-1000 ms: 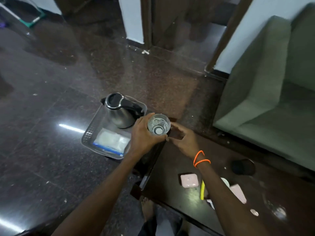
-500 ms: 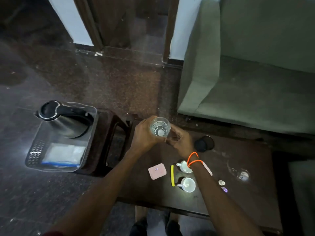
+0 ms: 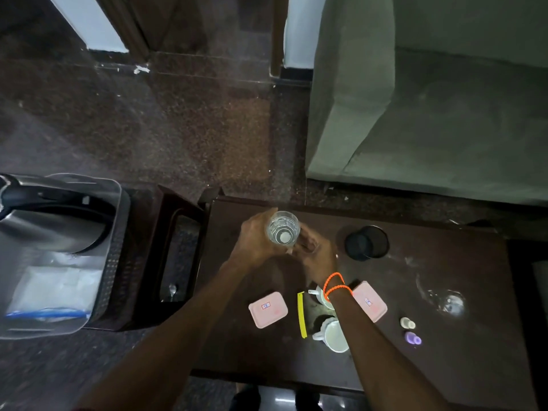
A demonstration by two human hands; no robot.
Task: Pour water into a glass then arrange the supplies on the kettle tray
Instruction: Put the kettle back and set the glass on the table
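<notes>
Held glass (image 3: 283,229) wrapped in left hand (image 3: 255,241); right hand (image 3: 315,252) cupped against its side. Water inside; any tilt risked spill onto table (image 3: 430,336) below hands.

Single view, head-worn, wide-angle. Looks steeply down and forward from above the near edge of the dark brown wooden coffee table (image 3: 444,366). Close range: both forearms enter from the bottom edge. Far edge of the tabletop lies mid-frame; grey-green upholstered sofa (image 3: 430,114) beyond, top right. Clear plastic tray (image 3: 112,262) cut off at the left border. No second view.
</notes>
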